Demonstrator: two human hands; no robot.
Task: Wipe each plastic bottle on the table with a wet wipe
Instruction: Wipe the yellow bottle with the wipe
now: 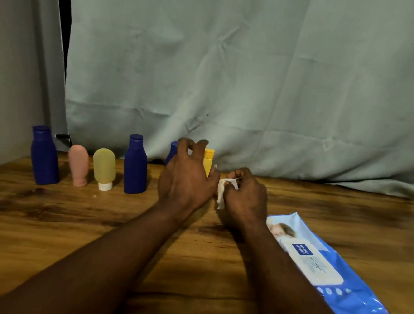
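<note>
On the table [47, 218] stand a blue bottle [45, 155], pink tube [77, 165], yellow tube [104, 168] and second blue bottle [136, 165], then the left hand [187, 177] with fingers spread, holding nothing, before a third blue bottle [173, 151] and an orange bottle [208, 160] — beside it the right hand [245, 197] pinches a wet wipe [223, 190], the wipes pack [316, 262] lying rightmost.

Navy bottle [44, 156], pink tube [77, 165], white wipe [221, 197] (blue, dotted pack [353, 299]).

1. Left of the wipes pack [316, 262], a wide stretch of bare desk [47, 218] lies open.
2. Beyond and left of the pack, a row of bottles [136, 166] stands upright, with narrow gaps between them.
3. Behind the pack, a curtain [256, 86] closes off the desk's far edge.
</note>
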